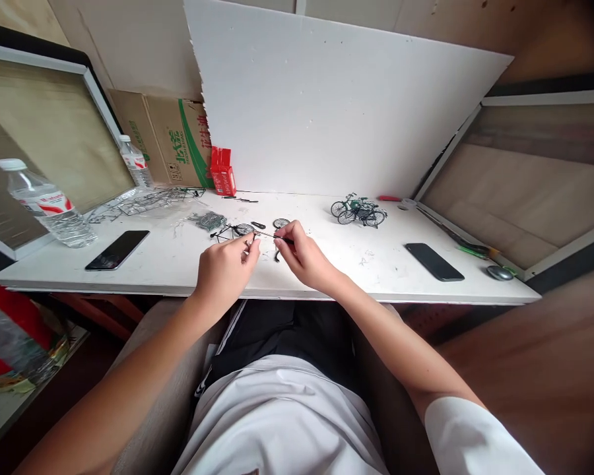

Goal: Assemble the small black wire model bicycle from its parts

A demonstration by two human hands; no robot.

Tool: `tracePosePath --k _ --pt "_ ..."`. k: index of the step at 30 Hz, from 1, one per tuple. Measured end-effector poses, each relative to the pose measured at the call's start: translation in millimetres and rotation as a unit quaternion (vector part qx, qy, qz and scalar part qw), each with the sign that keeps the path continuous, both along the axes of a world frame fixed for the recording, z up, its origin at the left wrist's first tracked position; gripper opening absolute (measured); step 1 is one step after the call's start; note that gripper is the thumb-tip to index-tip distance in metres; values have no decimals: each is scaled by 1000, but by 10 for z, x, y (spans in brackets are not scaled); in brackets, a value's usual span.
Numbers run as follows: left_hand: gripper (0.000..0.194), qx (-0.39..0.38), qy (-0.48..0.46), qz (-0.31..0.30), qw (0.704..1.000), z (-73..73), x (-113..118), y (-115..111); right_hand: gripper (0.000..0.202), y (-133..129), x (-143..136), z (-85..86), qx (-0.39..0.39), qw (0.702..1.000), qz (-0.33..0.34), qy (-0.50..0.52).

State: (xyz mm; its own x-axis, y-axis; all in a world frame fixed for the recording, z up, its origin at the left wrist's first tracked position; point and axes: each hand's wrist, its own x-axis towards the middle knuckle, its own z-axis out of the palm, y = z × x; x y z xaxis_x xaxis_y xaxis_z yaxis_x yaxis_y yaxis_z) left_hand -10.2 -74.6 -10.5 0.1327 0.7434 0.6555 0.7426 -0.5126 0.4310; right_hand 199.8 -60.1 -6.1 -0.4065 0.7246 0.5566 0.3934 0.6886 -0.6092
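Observation:
My left hand (226,262) is closed in a pinch at the front middle of the white table. A tiny part sits at its fingertips, too small to name. My right hand (299,251) is shut on a slim screwdriver (270,235), dark-handled with a thin metal shaft. Its tip points left and meets the left fingertips. Just behind the left hand lies a black model bicycle frame with a wheel (244,229). A loose model wheel (280,223) and a small black piece (258,225) lie beyond the fingers. Below the right fingers is a small curved black part (277,256).
Two assembled model bicycles (359,211) stand at the back right. Parts frames (158,200) and a pile of dark green pieces (210,220) lie left. Phones (117,250) (434,261) flank my hands. Water bottles (52,210), a red box (222,173) and a carton (165,142) stand left.

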Motion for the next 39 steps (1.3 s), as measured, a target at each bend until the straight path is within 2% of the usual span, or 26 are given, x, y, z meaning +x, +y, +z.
tracePosePath --k 8,14,19,23,32,35,39 --pt "32 11 18 7 1000 44 23 -42 27 0 23 38 4 1000 -18 3" --pt "34 26 45 11 999 16 36 -104 35 -45 7 39 -16 999 -29 -11" --pt "32 38 61 26 997 10 25 -128 24 -106 -20 12 -35 999 -3 -5" --pt "32 32 64 30 997 9 13 -126 22 -107 -31 -2 -17 1000 10 1" --pt "30 13 51 17 998 12 21 -113 47 -34 16 -3 -33 999 -25 -28" --pt "26 -44 5 -13 999 14 2 -79 49 10 30 -18 -57 998 -28 -6" --pt "25 -163 -97 -136 972 1 -3 -38 42 24 -3 -51 -78 995 -32 47"
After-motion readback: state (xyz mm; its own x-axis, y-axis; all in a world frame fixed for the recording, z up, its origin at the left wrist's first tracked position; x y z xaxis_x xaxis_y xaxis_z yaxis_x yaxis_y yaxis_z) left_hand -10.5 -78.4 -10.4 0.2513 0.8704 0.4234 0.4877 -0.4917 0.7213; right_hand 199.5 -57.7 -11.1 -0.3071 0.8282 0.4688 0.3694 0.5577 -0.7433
